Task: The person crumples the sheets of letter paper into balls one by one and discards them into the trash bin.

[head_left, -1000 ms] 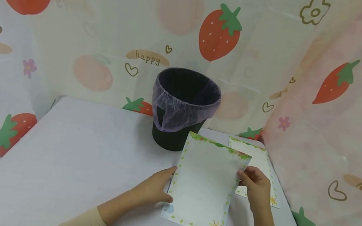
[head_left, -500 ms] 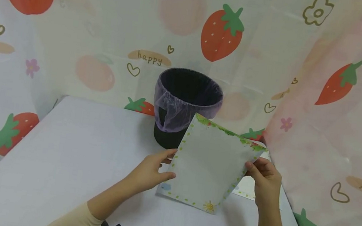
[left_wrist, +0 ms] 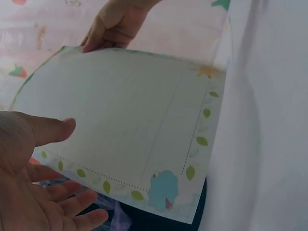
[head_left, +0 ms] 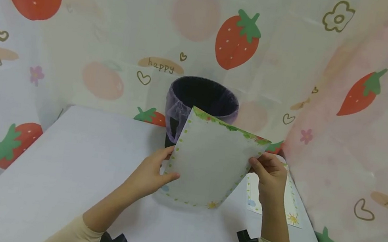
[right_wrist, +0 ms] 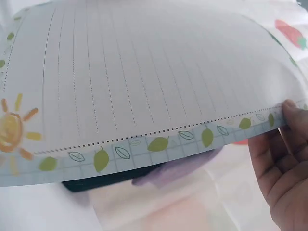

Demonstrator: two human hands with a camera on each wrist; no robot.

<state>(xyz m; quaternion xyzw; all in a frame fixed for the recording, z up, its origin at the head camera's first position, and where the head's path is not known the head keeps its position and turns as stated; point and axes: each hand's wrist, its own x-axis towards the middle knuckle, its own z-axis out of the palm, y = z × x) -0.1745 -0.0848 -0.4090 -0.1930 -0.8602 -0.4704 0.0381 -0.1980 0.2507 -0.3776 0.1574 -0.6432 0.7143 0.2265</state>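
My right hand [head_left: 269, 176] pinches the right edge of a sheet of lined writing paper [head_left: 210, 163] between thumb and fingers. Leaves and a sun decorate its border, with a blue bird [left_wrist: 162, 189] in one corner. The sheet is held up tilted above the table, slightly bowed. At its left edge is my left hand [head_left: 150, 172], its thumb [left_wrist: 57, 131] over the front face and its fingers [left_wrist: 79, 202] spread loosely below the edge. A second sheet [head_left: 255, 196] with the same border lies on the table at the right, partly hidden by the right hand and forearm.
Behind the held sheet stands a black bin [head_left: 204, 94] lined with a thin purple bag [head_left: 177, 111]. The white table [head_left: 85, 156] meets strawberry-printed curtains [head_left: 119, 20] at the back and sides.
The writing paper has been lifted and tilted, then moved left, and now overlaps the bin's front. Both hands have risen with it; the left fingers have loosened from its edge.
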